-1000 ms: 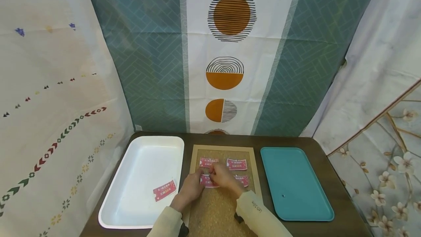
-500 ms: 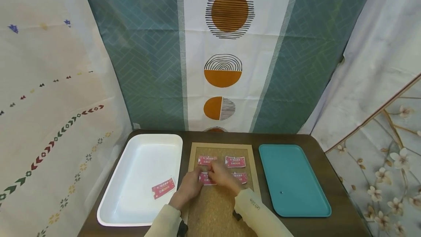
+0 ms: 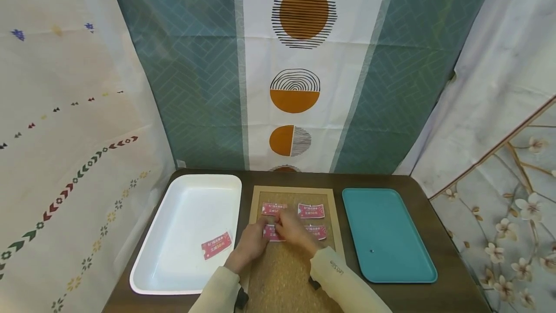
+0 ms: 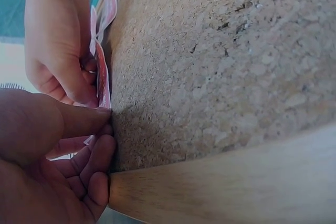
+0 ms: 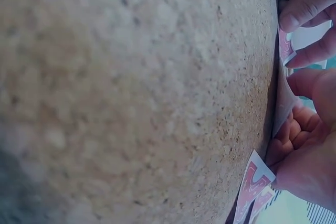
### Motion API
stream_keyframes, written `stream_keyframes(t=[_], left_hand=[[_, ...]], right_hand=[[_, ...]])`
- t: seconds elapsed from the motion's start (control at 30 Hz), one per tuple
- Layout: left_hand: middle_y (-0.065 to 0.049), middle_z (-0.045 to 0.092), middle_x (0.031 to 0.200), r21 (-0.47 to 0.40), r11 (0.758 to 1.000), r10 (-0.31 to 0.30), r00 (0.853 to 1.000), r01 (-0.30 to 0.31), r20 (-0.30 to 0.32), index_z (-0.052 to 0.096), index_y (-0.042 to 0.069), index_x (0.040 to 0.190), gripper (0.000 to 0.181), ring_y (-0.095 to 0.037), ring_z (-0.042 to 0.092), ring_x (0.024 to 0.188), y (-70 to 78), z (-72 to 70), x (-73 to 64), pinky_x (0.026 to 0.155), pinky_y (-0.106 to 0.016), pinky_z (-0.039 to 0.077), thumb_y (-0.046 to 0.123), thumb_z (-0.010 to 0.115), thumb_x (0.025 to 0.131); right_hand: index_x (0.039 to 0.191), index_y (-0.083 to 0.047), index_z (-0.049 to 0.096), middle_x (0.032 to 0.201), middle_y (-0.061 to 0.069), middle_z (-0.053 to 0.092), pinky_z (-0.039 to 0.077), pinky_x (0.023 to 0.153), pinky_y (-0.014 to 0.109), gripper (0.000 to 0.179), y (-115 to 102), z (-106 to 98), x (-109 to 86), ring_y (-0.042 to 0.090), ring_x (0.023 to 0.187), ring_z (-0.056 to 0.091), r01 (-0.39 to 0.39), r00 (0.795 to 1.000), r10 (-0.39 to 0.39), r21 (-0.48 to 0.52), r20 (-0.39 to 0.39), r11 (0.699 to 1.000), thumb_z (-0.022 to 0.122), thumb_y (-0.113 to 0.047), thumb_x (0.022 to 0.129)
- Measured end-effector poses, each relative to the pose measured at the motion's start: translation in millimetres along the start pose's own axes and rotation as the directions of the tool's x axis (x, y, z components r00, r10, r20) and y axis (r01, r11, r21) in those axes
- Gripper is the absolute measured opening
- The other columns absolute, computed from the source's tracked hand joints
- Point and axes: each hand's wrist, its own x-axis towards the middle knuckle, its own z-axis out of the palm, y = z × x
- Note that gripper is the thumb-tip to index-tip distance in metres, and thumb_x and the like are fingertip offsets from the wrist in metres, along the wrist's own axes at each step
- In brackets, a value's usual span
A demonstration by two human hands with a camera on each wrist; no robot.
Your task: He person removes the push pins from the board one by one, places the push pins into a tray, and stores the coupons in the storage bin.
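Note:
On the cork board [image 3: 295, 274], pink coupons sit in two rows. My left hand [image 3: 251, 243] pinches the left edge of the lower-left coupon [image 3: 271, 234] between thumb and fingers, as the left wrist view shows. Over that coupon's upper part is my right hand [image 3: 293, 228], fingers curled and thumb against it; whatever lies under its fingertips is hidden. Beside them are the upper-left coupon [image 3: 269, 208], upper-right coupon [image 3: 311, 211] and lower-right coupon [image 3: 316, 232], the last partly behind my right hand. In the right wrist view, the coupon [image 5: 284, 103] stands slightly off the cork.
Left of the board stands a white tray [image 3: 187, 288] with one loose coupon [image 3: 215, 245] in it. A teal tray [image 3: 386, 221] on the right holds a tiny shiny object [image 3: 371, 251]. Both trays and the board rest on a dark table [image 3: 410, 296].
The head view has shifted slightly. Both hands keep nearly the same place at the lower-left coupon, and the other coupons have not moved on the board.

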Motion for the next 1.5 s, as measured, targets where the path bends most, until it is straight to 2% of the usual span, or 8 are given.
stream_keyframes(t=[0.2, 0.57, 0.7, 0.87, 1.1, 1.27, 1.4, 1.5], left_hand=[[-0.019, 0.074, 0.114, -0.007, 1.000, 0.010, 1.000, -0.010, -0.025, 0.059, 0.002, 0.136, 0.043, -0.029, 0.073, 0.095, 1.7, 0.5, 1.6, 0.082, -0.047, 0.063, 0.007, 0.075, 0.096], [-0.020, 0.073, 0.108, -0.011, 1.000, 0.009, 0.999, -0.009, -0.040, 0.058, -0.001, 0.136, 0.044, -0.032, 0.074, 0.093, 5.6, 2.9, -1.5, 0.080, -0.049, 0.063, 0.006, 0.074, 0.096], [-0.019, 0.074, 0.107, -0.007, 1.000, 0.000, 0.999, -0.001, -0.042, 0.059, -0.002, 0.135, 0.042, -0.029, 0.073, 0.090, 5.4, 2.8, -2.2, 0.077, -0.045, 0.062, 0.006, 0.074, 0.097], [-0.019, 0.074, 0.107, 0.001, 1.000, 0.027, 0.998, -0.027, -0.052, 0.060, -0.002, 0.134, 0.039, -0.029, 0.073, 0.089, 5.1, 2.6, -1.4, 0.076, -0.045, 0.062, 0.006, 0.073, 0.097], [-0.020, 0.074, 0.107, 0.010, 0.999, 0.031, 0.998, -0.030, -0.060, 0.061, -0.002, 0.131, 0.038, -0.029, 0.073, 0.088, 5.4, 3.2, -2.3, 0.075, -0.044, 0.062, 0.004, 0.074, 0.096], [-0.017, 0.074, 0.100, 0.019, 0.999, 0.032, 0.998, -0.031, -0.062, 0.062, -0.001, 0.128, 0.035, -0.022, 0.068, 0.079, 4.2, 3.8, -3.7, 0.067, -0.038, 0.058, 0.004, 0.074, 0.096], [-0.016, 0.074, 0.100, 0.009, 1.000, 0.029, 0.997, -0.029, -0.067, 0.062, 0.000, 0.128, 0.035, -0.021, 0.067, 0.080, 3.5, 2.4, -6.1, 0.068, -0.039, 0.058, 0.004, 0.074, 0.095], [-0.016, 0.074, 0.104, -0.007, 1.000, 0.019, 0.998, -0.019, -0.067, 0.062, 0.000, 0.130, 0.037, -0.022, 0.069, 0.083, 1.6, 1.5, -8.0, 0.072, -0.041, 0.060, 0.005, 0.074, 0.096]], right_hand=[[0.104, -0.003, 0.068, 0.090, 0.004, 0.061, 0.052, 0.072, 0.030, 0.006, 2.3, 0.0, 2.5, 0.014, 0.080, 0.055, 0.029, 0.999, -0.031, -0.067, -0.036, 0.997, 0.070, -0.002, 0.098], [0.108, -0.007, 0.067, 0.095, 0.001, 0.061, 0.055, 0.083, 0.036, 0.010, 4.8, -2.5, -0.2, 0.016, 0.088, 0.057, 0.045, 0.998, -0.053, -0.184, -0.038, 0.982, 0.071, -0.009, 0.099], [0.106, -0.009, 0.067, 0.092, -0.001, 0.058, 0.054, 0.080, 0.033, 0.007, 4.9, -3.2, -2.0, 0.014, 0.086, 0.054, 0.046, 0.998, -0.054, -0.180, -0.036, 0.983, 0.071, -0.011, 0.100], [0.107, -0.010, 0.069, 0.093, -0.002, 0.061, 0.054, 0.078, 0.033, 0.009, 4.4, -2.8, -2.9, 0.012, 0.084, 0.055, 0.058, 0.997, -0.069, -0.198, -0.046, 0.978, 0.072, -0.012, 0.099], [0.105, -0.012, 0.072, 0.092, -0.003, 0.065, 0.050, 0.087, 0.039, 0.005, 3.7, -1.1, -2.1, 0.014, 0.088, 0.057, 0.071, 0.994, -0.088, -0.243, -0.062, 0.968, 0.072, -0.014, 0.100], [0.105, -0.011, 0.071, 0.090, -0.004, 0.063, 0.053, 0.078, 0.031, 0.004, 4.4, -0.5, -3.6, 0.011, 0.082, 0.056, 0.055, 0.996, -0.066, -0.176, -0.060, 0.983, 0.071, -0.014, 0.102], [0.105, -0.008, 0.070, 0.086, -0.004, 0.061, 0.053, 0.067, 0.025, 0.004, 6.4, -2.5, -4.4, 0.008, 0.073, 0.057, 0.036, 0.998, -0.038, -0.049, -0.040, 0.998, 0.070, -0.010, 0.102], [0.105, -0.006, 0.070, 0.086, -0.004, 0.063, 0.052, 0.065, 0.024, 0.004, 8.3, -6.9, -5.9, 0.008, 0.071, 0.058, 0.030, 1.000, -0.030, 0.017, -0.009, 0.999, 0.069, -0.008, 0.102]])
